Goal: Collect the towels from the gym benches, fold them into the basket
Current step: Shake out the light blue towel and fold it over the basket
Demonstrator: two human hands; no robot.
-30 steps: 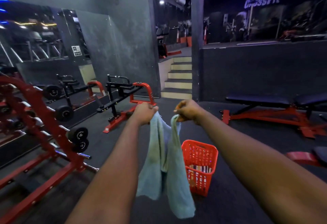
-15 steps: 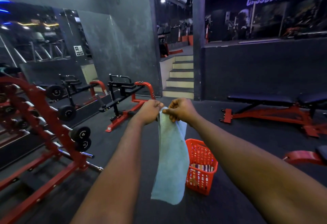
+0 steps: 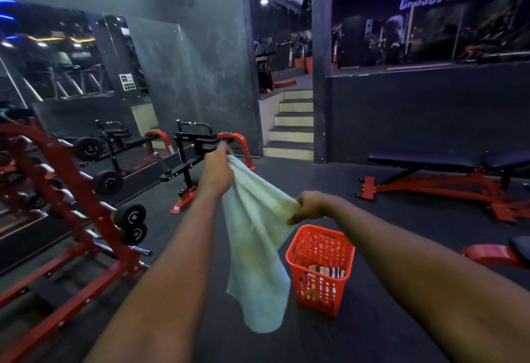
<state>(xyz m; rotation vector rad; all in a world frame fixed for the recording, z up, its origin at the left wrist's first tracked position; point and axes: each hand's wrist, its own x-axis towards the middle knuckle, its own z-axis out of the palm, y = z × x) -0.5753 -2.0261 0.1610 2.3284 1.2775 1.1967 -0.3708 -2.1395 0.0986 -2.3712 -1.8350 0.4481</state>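
A pale blue-green towel (image 3: pixel 255 236) hangs folded in front of me. My left hand (image 3: pixel 215 168) grips its upper end, held high. My right hand (image 3: pixel 309 205) pinches its edge lower and to the right, so the top edge slopes between them. The rest hangs down to near the floor. A red plastic basket (image 3: pixel 298 259) stands on the floor just right of the towel, below my right hand. A striped towel (image 3: pixel 327 271) lies inside it.
A red dumbbell rack (image 3: pixel 68 190) fills the left side. A red and black machine (image 3: pixel 195 156) stands ahead, with steps (image 3: pixel 292 124) behind it. A black bench on a red frame (image 3: pixel 430 170) is at the right. Another red bench part (image 3: pixel 493 256) sits near the right edge.
My hands met at the top of the towel, closing the fold. Then the right hand slid down and right along the edge, and the left hand rose.
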